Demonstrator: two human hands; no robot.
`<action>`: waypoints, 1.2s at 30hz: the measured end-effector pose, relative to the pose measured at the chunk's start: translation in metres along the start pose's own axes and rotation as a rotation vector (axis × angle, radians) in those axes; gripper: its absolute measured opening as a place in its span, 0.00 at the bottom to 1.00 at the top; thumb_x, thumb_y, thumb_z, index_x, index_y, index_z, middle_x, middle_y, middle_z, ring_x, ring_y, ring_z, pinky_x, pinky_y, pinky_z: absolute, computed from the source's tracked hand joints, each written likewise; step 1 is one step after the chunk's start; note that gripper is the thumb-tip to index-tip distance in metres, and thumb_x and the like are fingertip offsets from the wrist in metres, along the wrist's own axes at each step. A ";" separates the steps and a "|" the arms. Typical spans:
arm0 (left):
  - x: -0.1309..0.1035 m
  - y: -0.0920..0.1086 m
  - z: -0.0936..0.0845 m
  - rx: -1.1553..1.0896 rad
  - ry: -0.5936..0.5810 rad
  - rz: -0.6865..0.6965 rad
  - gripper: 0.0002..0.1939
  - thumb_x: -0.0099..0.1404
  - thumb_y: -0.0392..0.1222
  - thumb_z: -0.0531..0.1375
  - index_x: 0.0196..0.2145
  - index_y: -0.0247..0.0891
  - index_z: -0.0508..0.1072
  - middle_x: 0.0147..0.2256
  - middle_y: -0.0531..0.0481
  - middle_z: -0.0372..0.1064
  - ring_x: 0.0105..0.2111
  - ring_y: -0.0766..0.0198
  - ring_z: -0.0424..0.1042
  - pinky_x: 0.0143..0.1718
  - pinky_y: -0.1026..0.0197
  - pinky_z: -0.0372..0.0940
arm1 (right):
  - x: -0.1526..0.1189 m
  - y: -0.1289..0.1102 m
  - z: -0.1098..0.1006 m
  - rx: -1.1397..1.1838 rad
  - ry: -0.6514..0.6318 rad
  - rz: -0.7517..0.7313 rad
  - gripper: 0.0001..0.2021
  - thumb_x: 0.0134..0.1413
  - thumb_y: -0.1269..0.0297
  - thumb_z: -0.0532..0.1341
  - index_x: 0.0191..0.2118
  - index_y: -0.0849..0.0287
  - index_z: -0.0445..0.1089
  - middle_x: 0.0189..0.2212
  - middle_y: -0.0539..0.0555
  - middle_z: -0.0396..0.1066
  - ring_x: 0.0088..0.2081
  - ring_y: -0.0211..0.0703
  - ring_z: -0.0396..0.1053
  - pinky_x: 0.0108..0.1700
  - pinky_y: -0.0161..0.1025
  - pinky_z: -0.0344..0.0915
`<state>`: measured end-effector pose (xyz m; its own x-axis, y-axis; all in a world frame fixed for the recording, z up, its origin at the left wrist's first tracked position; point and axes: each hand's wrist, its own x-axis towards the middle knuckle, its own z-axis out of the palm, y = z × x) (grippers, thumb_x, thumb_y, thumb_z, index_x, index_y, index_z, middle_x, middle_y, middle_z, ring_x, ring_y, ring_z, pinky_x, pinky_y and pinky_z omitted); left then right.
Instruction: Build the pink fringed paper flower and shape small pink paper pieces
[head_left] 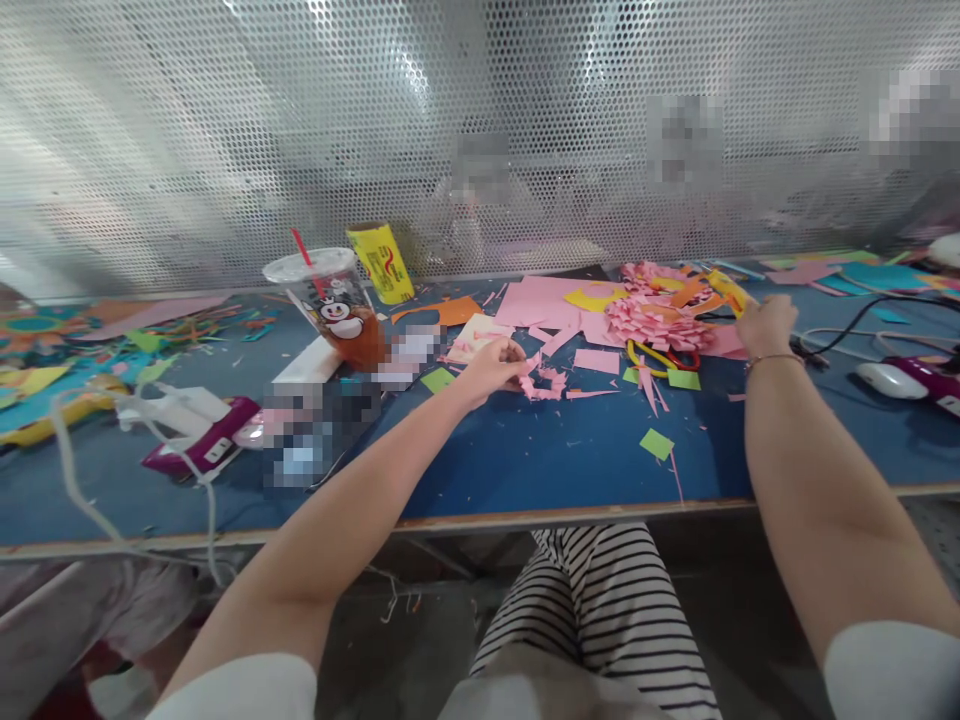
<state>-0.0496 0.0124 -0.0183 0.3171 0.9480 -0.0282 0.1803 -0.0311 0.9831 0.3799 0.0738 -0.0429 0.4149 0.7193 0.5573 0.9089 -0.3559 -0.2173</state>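
My left hand (499, 368) pinches a curled, fringed pink paper strip (546, 384), bent into a loose ring just above the blue tabletop. Farther right, my right hand (769, 325) reaches across the table, its fingers closed on the end of a yellow tool (727, 292); its exact kind is not clear. Left of that tool lies a pile of fluffy pink paper flowers (652, 322). Scissors with yellow and red handles (651, 358) are partly under this pile. Pink paper sheets (544, 300) and cut scraps lie between my hands.
A lidded drink cup (349, 325) with a red straw stands left, beside a yellow packet (384, 262). Purple-and-white glue guns lie at the left (206, 440) and right (904, 380), with trailing cords. A perforated metal panel (480, 110) borders the back. Green squares (657, 444) lie near the front edge.
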 end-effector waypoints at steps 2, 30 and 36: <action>0.000 -0.001 0.000 -0.003 -0.010 0.010 0.10 0.51 0.35 0.62 0.29 0.36 0.62 0.25 0.54 0.61 0.23 0.72 0.65 0.26 0.61 0.67 | 0.000 -0.001 0.004 0.027 0.011 0.101 0.17 0.56 0.72 0.46 0.43 0.80 0.64 0.37 0.78 0.63 0.41 0.53 0.60 0.34 0.43 0.52; -0.004 0.010 0.008 0.061 0.193 0.404 0.08 0.55 0.40 0.59 0.28 0.36 0.62 0.25 0.54 0.62 0.26 0.71 0.67 0.29 0.66 0.64 | -0.127 -0.203 -0.070 1.318 -0.696 -0.443 0.13 0.47 0.55 0.59 0.36 0.60 0.67 0.31 0.53 0.69 0.31 0.38 0.66 0.33 0.38 0.64; -0.005 0.009 0.013 -0.076 0.202 0.360 0.10 0.51 0.40 0.62 0.30 0.35 0.64 0.27 0.54 0.63 0.27 0.71 0.67 0.29 0.64 0.65 | -0.129 -0.204 -0.071 1.332 -0.640 -0.437 0.11 0.48 0.56 0.59 0.31 0.59 0.67 0.27 0.52 0.68 0.27 0.37 0.64 0.29 0.36 0.61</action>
<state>-0.0371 0.0031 -0.0115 0.1574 0.9242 0.3480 0.0201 -0.3553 0.9345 0.1385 0.0114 -0.0133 -0.2536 0.8737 0.4152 0.1937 0.4664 -0.8631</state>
